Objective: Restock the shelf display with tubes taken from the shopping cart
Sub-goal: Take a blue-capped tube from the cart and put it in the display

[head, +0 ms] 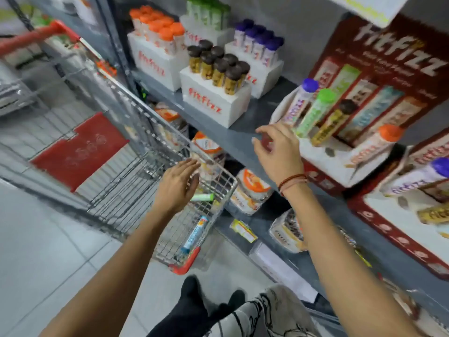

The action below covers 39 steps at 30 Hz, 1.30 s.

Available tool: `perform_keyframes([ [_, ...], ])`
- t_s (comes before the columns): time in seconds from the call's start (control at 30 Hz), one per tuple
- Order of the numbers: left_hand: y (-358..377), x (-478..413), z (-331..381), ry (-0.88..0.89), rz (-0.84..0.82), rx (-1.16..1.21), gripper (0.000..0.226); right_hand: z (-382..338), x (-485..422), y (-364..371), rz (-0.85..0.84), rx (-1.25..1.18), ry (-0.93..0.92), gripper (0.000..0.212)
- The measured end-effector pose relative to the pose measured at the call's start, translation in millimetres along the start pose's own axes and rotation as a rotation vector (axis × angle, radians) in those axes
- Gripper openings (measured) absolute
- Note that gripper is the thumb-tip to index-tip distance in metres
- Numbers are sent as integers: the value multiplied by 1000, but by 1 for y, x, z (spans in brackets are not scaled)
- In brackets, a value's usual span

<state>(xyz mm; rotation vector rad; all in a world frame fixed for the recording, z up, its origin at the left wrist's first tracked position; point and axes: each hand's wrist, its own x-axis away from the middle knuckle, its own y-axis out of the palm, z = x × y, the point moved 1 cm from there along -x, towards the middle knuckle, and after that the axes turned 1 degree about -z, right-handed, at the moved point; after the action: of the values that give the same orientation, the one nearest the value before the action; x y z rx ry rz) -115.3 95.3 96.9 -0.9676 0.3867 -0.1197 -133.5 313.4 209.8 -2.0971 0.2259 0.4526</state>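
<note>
On the shelf (pixel 245 132), the red display stand (pixel 323 176) already carries four upright tubes: purple-capped (pixel 301 103), green-capped (pixel 315 113), brown-capped (pixel 334 122) and orange-capped (pixel 374 147). Empty holes show in its white top, so the restocking looks partly done. In the shopping cart (pixel 170 142), at least two tubes remain: a green tube (pixel 202 197) and a blue tube (pixel 194 235) lying on the wire floor. The left hand (pixel 178 186) hovers over the cart, fingers loosely spread and empty. The right hand (pixel 277 149) sits near the stand, fingers curled around something small and reddish, too blurred to name.
</note>
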Motion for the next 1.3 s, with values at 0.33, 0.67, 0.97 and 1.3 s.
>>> perform_keyframes([
  [0.33, -4, 104, -58, -362, 3, -57, 30, -15, 52, 178, -701, -17, -37, 13],
  [0.67, 23, 123, -76, -434, -66, -67, 22, -5, 133, 321, -1611, 461, -341, 21],
  [0.97, 34, 127, -84, -524, 3, -216, 19, 0, 162, 381, -1748, 667, -760, 27],
  [1.3, 34, 125, -81, -566, 16, -208, 19, -1, 162, 384, -1752, 676, -931, 34],
])
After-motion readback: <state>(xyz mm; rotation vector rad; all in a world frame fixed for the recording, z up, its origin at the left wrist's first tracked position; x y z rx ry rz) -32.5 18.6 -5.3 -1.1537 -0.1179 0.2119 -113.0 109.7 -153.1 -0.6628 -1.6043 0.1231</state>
